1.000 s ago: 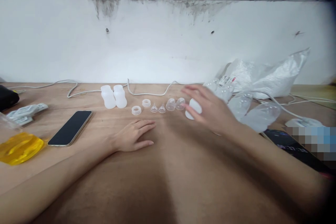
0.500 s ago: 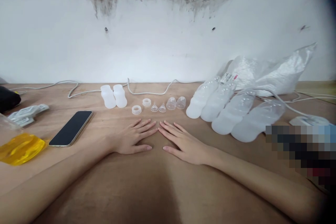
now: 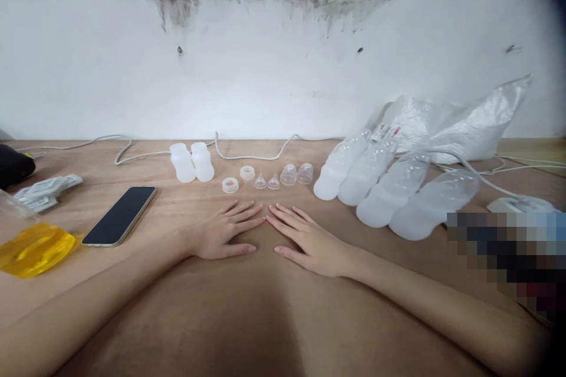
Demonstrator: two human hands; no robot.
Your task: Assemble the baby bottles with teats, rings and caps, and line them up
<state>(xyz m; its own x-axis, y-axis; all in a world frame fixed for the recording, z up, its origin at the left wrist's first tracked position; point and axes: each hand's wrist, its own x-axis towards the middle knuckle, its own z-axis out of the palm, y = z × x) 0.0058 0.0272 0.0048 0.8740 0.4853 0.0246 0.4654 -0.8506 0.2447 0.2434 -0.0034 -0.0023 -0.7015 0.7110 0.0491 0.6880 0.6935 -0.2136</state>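
My left hand point(image 3: 227, 230) lies palm down on the wooden table point(image 3: 212, 318), fingers spread, holding nothing. Flat beside it is my right hand point(image 3: 305, 240), also spread, with the fingertips of both nearly meeting. Just beyond them are two clear ring collars point(image 3: 230, 185), two small clear bottle nipples point(image 3: 260, 181) and two clear dome caps point(image 3: 288, 175). Two frosted white bottle bodies point(image 3: 183, 163) stand behind my left hand. To the right of my right hand, several frosted baby bottles with clear caps point(image 3: 391, 188) form a slanting row.
A phone point(image 3: 119, 216) and a container of yellow liquid point(image 3: 38, 250) are at the left, near white packets point(image 3: 46, 191) and a black object point(image 3: 15, 166). Plastic bags point(image 3: 469, 121) rest against the wall at the right. A white cable point(image 3: 252, 157) runs along the back. A patch at the right is pixelated.
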